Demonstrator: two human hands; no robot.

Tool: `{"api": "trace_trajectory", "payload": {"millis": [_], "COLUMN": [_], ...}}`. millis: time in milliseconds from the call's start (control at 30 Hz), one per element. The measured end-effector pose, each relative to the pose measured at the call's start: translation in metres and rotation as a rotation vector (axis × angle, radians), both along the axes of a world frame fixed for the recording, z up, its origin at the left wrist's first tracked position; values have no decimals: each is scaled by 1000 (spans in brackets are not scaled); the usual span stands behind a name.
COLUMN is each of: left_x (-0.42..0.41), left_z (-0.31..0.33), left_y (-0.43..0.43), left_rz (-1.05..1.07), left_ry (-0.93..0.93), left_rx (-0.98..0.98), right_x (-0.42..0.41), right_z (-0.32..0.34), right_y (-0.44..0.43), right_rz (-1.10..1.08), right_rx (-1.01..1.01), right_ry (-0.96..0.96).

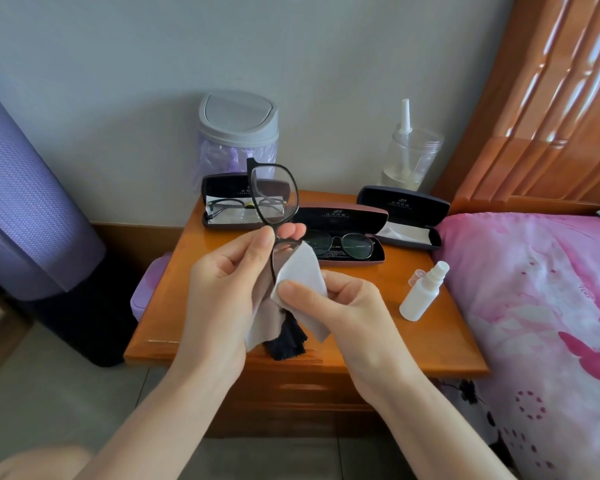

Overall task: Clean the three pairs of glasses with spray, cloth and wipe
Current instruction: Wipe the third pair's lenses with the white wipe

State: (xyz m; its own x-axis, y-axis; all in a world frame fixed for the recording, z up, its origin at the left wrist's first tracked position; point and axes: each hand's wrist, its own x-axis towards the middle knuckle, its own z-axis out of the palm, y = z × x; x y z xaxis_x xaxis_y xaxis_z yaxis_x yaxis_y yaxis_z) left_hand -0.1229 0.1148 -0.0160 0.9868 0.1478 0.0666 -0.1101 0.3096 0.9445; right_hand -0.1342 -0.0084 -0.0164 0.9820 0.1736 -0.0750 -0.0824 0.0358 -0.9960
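Note:
My left hand (222, 285) pinches black-framed glasses (274, 192) at the bridge, holding them upright above the nightstand. My right hand (340, 306) pinches a pale grey cloth (302, 271) around the lower lens. A dark cloth (288, 341) hangs below my hands. Two more pairs lie in open cases: one at the back left (229, 209), one in the middle case (343, 245). A third open case (406, 216) at the right holds only a white cloth. A white spray bottle (421, 292) stands uncapped near the right edge, its clear cap (415, 276) beside it.
The wooden nightstand (430, 341) stands against the wall. A grey lidded bin (238, 133) and a clear jar with a nozzle (409, 157) sit at the back. A pink-covered bed (541, 306) lies right, a purple rolled mat (25, 202) left, a purple box (146, 289) beside the nightstand.

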Motion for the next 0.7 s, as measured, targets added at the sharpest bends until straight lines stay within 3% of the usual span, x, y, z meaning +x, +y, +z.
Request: {"api": "trace_trajectory", "payload": {"millis": [267, 700], "left_x": [1, -1], "left_z": [1, -5], "left_y": [0, -9], "left_rz": [-39, -56], "left_ry": [-6, -39], "left_rx": [-1, 117], "right_x": [3, 4], "right_z": [-1, 4], "right_y": [-2, 4], "right_rz": [33, -161], "right_rx": [66, 262], "right_ry": [7, 65]}}
